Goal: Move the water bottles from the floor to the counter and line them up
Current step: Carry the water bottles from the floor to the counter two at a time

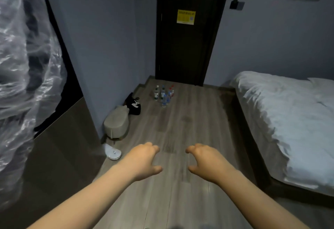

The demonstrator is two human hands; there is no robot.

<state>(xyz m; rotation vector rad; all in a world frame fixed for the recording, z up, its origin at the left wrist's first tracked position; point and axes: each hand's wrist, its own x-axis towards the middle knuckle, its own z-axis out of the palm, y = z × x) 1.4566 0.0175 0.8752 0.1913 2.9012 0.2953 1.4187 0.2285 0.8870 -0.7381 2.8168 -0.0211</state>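
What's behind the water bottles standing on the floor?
A dark door with a yellow notice stands behind the water bottles. The front bottles partly cover the back ones, so their count is unclear.

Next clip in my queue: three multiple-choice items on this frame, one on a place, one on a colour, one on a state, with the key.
1. Where do the water bottles stand?
A. On the bed. B. On the floor before the dark door. C. On the beige stool.
2. What colour is the notice on that door?
A. Yellow. B. Red. C. Green.
3. What do the left hand and right hand hold?
A. One bottle each. B. A black bag. C. Nothing.
Key: 1 B, they cluster upright on the boards near the door; 2 A, the sheet is plainly yellow; 3 C, both hands show loosely curled fingers with nothing in them.
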